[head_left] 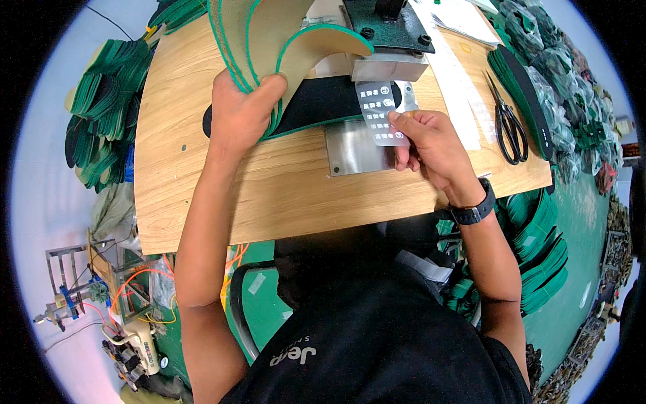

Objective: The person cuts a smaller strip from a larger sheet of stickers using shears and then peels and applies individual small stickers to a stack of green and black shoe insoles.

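Observation:
Several tan insoles with green edges are fanned out in my left hand, whose fingers and thumb close around their lower ends. Beneath them a black insole with a green rim lies flat, one end reaching under the press. Between the thumb and fingers of my right hand is a small translucent transfer sheet with pale printed marks. It overlaps the black insole's right end, just in front of the press's metal block. A shiny metal plate sits below the insole and sheet.
Black-handled scissors and a dark insole stack lie at the table's right. White paper strips run beside the press. Insole stacks hang over the left side, with bagged ones on the far right. An air compressor stands lower left.

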{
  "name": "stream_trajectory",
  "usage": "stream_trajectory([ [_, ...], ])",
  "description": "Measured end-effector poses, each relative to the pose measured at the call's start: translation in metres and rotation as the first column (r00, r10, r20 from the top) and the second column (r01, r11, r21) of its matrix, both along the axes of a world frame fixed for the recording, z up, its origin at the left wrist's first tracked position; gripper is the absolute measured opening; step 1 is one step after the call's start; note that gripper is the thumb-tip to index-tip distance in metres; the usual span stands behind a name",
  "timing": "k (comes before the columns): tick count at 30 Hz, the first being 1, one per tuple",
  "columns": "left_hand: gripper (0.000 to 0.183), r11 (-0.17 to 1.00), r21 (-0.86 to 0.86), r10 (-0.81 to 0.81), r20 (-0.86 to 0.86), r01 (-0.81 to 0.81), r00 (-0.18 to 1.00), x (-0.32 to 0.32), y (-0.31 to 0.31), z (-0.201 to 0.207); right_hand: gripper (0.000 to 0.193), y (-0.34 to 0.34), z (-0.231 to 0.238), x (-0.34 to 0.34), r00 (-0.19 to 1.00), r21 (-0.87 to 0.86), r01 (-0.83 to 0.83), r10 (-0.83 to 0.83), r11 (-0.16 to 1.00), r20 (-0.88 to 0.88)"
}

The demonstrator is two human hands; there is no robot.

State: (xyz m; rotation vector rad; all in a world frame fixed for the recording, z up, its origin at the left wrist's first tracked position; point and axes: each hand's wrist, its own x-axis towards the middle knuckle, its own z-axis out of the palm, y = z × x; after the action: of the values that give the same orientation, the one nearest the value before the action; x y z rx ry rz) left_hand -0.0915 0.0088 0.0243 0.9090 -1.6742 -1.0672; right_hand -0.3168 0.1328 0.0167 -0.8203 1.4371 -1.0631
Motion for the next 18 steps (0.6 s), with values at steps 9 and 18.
stream_trajectory([
  [9, 0.013, 0.998, -0.036, 0.056, 0.085, -0.053, 0.995, -0.002, 0.003, 0.003, 0.032, -0.004, -0.004, -0.003, 0.999, -0.023, -0.001, 0.002, 1.0, 0.037],
  [18, 0.012, 0.999, 0.006, 0.052, 0.085, -0.053, 0.995, -0.002, 0.007, 0.009, 0.032, 0.007, 0.002, 0.02, 0.978, 0.062, -0.012, -0.001, 0.998, 0.209],
])
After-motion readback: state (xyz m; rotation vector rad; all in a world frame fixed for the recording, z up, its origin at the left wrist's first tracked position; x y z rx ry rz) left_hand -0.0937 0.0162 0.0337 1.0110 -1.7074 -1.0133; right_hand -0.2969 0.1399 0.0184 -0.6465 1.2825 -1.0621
